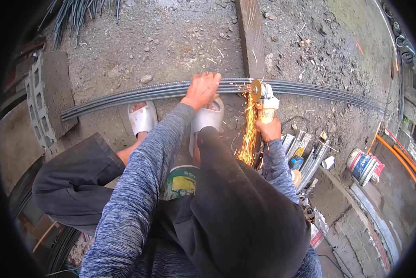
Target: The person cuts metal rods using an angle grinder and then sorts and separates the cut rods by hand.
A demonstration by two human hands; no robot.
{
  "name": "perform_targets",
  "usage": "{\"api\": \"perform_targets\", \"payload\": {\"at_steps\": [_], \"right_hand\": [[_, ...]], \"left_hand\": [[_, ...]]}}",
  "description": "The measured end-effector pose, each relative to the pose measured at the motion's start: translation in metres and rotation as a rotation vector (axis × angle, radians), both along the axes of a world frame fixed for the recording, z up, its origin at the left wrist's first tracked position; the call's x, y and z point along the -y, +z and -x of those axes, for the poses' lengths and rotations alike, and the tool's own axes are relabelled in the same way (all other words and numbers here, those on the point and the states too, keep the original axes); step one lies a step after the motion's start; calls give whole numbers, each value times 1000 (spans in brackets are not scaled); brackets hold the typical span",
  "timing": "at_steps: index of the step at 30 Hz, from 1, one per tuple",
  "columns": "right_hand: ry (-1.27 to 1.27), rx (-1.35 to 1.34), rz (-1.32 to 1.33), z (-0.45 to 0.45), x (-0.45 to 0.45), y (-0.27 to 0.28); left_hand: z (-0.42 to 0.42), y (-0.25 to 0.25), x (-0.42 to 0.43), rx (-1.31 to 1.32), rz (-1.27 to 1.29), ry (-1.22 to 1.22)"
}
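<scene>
Hands (203, 90) gripping rebar (138, 92), grinder (267, 103); disc (255, 85) seemingly touching rebar.

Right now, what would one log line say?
left hand: clasping rods; right hand: holding angle grinder; disc: at rods; sparks: spraying

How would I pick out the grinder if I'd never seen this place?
Find the long bundle of steel rods running across the ground. Follow it right, past the left hand, to where a wooden beam meets it. The grinder is there in the right hand, the only thing spraying sparks.
</scene>
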State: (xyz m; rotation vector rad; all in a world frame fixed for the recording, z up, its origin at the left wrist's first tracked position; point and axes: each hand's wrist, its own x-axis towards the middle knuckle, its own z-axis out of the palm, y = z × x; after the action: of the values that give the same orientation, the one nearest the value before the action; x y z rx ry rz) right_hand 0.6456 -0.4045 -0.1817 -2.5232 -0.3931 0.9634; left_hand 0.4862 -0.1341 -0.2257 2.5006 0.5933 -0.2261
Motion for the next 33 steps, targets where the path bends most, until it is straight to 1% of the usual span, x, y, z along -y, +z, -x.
{"api": "perform_targets", "payload": {"at_steps": [1, 3, 5, 8, 11, 14, 17, 20, 23, 26, 29, 32, 33], "right_hand": [[-14, -6, -33, -2, -2, -2], [17, 34, 10, -11, -10, -7], [36, 32, 61, -11, -27, 13], [54, 92, 24, -15, -21, -5], [54, 64, 24, -17, -36, 7], [20, 44, 16, -18, -36, 4], [-36, -2, -68, -16, -38, 4], [12, 43, 44, -18, -35, 4], [16, 16, -108, -17, -24, -8], [123, 91, -9, -20, -21, -9], [25, -28, -45, -14, -24, 6], [51, -27, -180, -14, -9, -12], [19, -27, -157, -13, -10, -11]], "left_hand": [[1, 0, 0, -4, 6, -4], [0, -1, -1, -11, 5, -2], [-1, -5, 1, -19, -6, 3], [1, 0, 0, 19, 2, 5], [-1, 2, 0, -12, 3, 11], [0, 4, 0, 4, 21, 21], [1, 0, 2, 72, -61, 15], [1, -2, 2, 61, -45, 5], [-1, 7, -1, -40, 44, 8], [3, -5, 2, 98, -74, 0], [4, -4, 1, 96, 11, 16], [0, 3, 0, -10, 42, 20], [-1, 3, 0, -21, 37, 11]]}}
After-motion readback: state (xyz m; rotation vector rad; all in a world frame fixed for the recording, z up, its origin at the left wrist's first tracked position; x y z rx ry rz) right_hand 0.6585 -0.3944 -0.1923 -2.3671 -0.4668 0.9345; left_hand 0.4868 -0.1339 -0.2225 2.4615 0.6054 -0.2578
